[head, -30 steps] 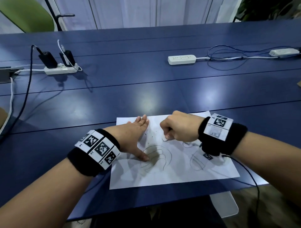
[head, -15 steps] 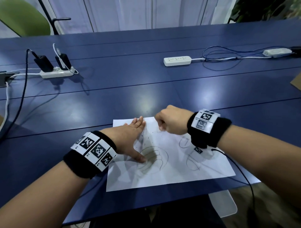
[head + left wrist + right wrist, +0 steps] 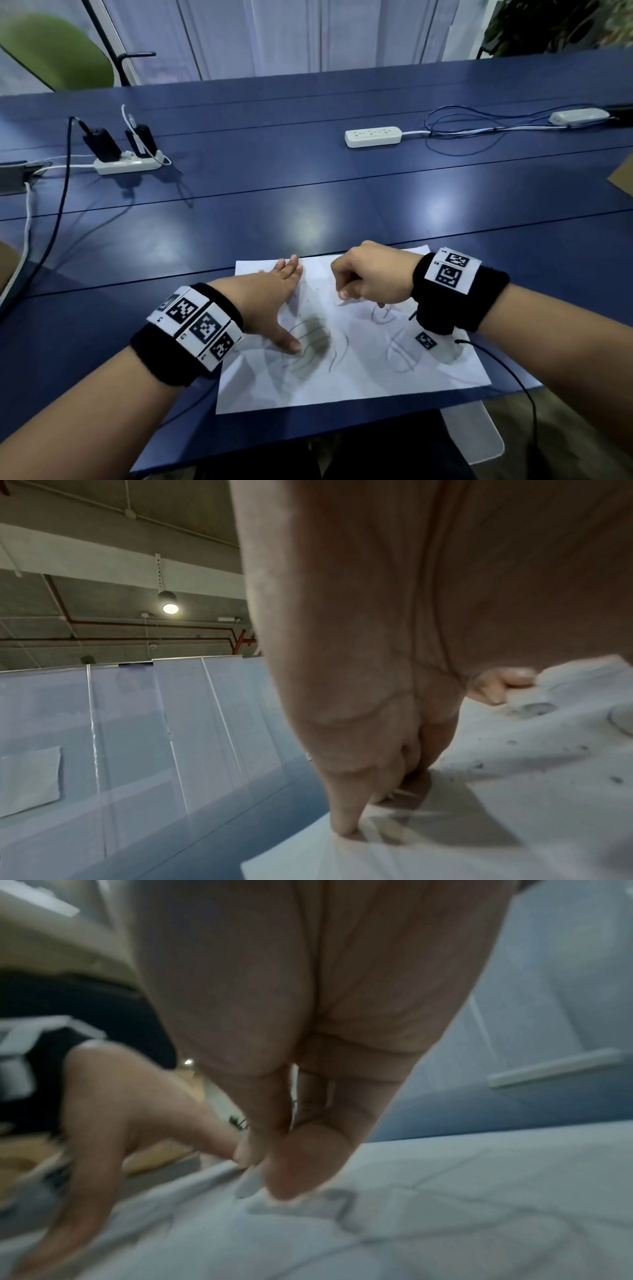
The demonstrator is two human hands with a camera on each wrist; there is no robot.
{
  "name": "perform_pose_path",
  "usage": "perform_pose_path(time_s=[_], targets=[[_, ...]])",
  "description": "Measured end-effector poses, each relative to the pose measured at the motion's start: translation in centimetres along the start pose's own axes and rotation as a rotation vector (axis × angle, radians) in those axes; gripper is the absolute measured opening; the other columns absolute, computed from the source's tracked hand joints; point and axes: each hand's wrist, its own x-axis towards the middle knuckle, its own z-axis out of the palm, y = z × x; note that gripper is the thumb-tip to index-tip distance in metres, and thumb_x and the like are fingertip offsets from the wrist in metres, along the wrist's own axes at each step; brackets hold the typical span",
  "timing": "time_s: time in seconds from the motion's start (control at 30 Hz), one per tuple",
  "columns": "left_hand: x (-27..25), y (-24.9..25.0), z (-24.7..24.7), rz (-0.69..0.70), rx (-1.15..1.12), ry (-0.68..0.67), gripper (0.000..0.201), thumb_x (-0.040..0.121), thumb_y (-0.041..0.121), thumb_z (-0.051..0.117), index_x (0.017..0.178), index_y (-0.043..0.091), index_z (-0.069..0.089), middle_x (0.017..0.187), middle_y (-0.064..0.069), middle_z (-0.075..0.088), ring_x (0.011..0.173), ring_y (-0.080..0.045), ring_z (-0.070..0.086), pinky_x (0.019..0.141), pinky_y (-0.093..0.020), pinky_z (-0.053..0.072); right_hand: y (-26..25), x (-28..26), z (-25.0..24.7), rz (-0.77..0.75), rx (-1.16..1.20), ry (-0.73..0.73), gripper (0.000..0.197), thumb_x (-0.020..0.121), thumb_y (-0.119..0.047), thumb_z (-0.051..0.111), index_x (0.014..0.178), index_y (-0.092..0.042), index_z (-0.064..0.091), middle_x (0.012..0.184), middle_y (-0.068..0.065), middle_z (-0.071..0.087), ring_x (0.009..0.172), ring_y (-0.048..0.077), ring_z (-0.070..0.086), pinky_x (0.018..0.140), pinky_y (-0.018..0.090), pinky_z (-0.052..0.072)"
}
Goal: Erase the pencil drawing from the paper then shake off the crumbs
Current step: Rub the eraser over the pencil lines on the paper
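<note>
A white paper (image 3: pixel 359 380) lies on the blue table (image 3: pixel 308 192) near its front edge, with grey pencil drawing (image 3: pixel 320 346) on it. My left hand (image 3: pixel 274 291) lies flat on the paper's left part, fingers straight and thumb spread onto the drawing. My right hand (image 3: pixel 370 277) is curled over the paper's far middle. The blurred right wrist view shows the right hand (image 3: pixel 274 1164) pinching a small white eraser (image 3: pixel 246 1185) down on the paper (image 3: pixel 445 1218). In the left wrist view my left fingers (image 3: pixel 356 791) press the paper (image 3: pixel 514 831), and dark crumbs (image 3: pixel 534 710) lie scattered.
Two white power strips sit further back, one (image 3: pixel 128 164) at the left with black chargers plugged in, one (image 3: pixel 373 136) at the middle right with a loop of cable. A cord (image 3: pixel 513 383) hangs from my right wrist over the table's front edge.
My right hand slid toward the paper's far edge, then came back toward me. The left hand stayed pressed on the paper.
</note>
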Motion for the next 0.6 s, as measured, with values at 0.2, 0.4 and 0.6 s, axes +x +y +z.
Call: perform_pose_path(time_s=[0.2,0.4,0.6], targets=[[-0.8,1.1,-0.2,-0.007,0.025,0.046,0.134,0.068,0.07,0.068,0.15,0.011,-0.02,0.157,-0.004,-0.027,0.147,-0.017,-0.017,0.122,-0.035,0.0,1.5,-0.7,-1.8,0.107,0.029,0.131,0.009,0.087,-0.016,0.062,0.078,-0.016,0.061,0.072,-0.001,0.063,0.038,0.0,0.055,0.047,0.03,0.054],[1.5,2.6,-0.5,-0.035,-0.002,0.072,0.13,0.069,0.076,0.061,0.152,0.011,-0.014,0.159,-0.003,-0.021,0.148,-0.017,-0.015,0.122,-0.04,0.001,0.2,1.3,-0.6,0.051,-0.003,0.075,0.013,0.087,-0.019,0.064,0.076,-0.018,0.058,0.065,-0.004,0.059,0.041,0.018,0.063,0.052,0.035,0.056],[2.0,2.1,0.2,-0.054,-0.042,0.063,0.131,0.067,0.076,0.062,0.153,0.013,-0.014,0.159,-0.001,-0.021,0.148,-0.017,-0.014,0.122,-0.039,0.004,-0.6,2.3,-0.8,0.03,-0.12,0.069,0.011,0.088,-0.019,0.061,0.079,-0.017,0.057,0.066,-0.006,0.056,0.05,0.008,0.056,0.045,0.018,0.043]])
